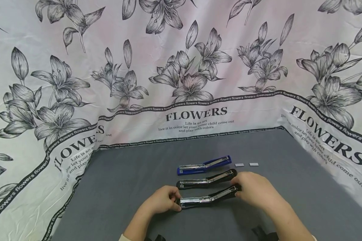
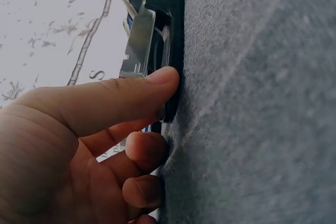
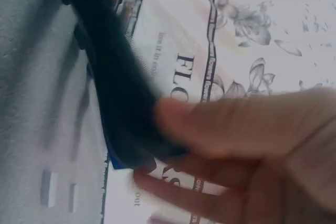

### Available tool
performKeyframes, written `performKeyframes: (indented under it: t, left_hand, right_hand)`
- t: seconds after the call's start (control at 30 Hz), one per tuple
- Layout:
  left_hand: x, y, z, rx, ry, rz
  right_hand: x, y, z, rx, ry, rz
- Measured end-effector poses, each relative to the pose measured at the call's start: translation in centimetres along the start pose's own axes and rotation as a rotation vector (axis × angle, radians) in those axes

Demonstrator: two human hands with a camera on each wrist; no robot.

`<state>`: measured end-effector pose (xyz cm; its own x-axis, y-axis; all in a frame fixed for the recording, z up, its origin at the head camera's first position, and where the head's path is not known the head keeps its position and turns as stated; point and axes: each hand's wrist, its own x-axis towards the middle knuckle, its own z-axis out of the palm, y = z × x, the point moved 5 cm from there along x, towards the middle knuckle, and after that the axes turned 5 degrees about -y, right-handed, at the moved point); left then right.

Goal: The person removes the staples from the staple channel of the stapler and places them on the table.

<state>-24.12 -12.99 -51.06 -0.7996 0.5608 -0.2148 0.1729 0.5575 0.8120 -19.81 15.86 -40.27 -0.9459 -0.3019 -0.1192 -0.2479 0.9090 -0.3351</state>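
Observation:
The nearest black stapler (image 1: 196,201) lies folded open, its metal magazine facing up and its right part tilted upward. My left hand (image 1: 163,200) pinches its left end; the thumb presses on that end in the left wrist view. At the other end, my right hand (image 1: 254,188) grips the raised top arm (image 3: 113,77), which is blurred in the right wrist view. Just behind is a second black stapler (image 1: 194,182), also opened out. A blue stapler (image 1: 218,162) lies farthest back in the same opened pose.
Two small pale strips, one on the left (image 1: 239,165) and one on the right (image 1: 253,164), lie right of the blue stapler. Grey cloth (image 1: 123,177) covers the table. A flower-printed curtain (image 1: 199,117) borders it at the back and both sides.

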Motion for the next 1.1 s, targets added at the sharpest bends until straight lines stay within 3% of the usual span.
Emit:
performKeyframes:
  t: [0.13, 0.3, 0.4, 0.6, 0.73, 0.87, 1.1]
  left_hand:
    - [-0.2, 0.1, 0.0, 0.013, -0.006, 0.000]
    - [-0.5, 0.0, 0.4, 0.006, -0.024, -0.005]
    - [-0.5, -0.2, 0.4, -0.001, -0.027, -0.011]
    - [-0.1, -0.4, 0.0, 0.007, -0.022, -0.017]
    - [0.2, -0.3, -0.1, 0.013, -0.028, -0.008]
    - [0.2, -0.4, -0.1, 0.012, -0.032, -0.002]
    - [0.0, -0.5, 0.1, 0.004, -0.028, 0.010]
  right_hand:
    - [0.7, 0.2, 0.6, -0.002, -0.064, 0.054]
    - [0.9, -0.4, 1.4, 0.008, -0.052, 0.058]
    - [1.0, -1.1, 1.7, -0.016, -0.003, 0.010]
    - [1.1, -3.4, 2.0, -0.115, 0.173, -0.124]
    - [1.3, -4.7, 2.7, -0.118, 0.235, -0.208]
    - [1.6, -5.8, 3.8, -0.084, 0.245, -0.266]
    - [2.3, -6.6, 6.4, -0.027, 0.179, -0.276]
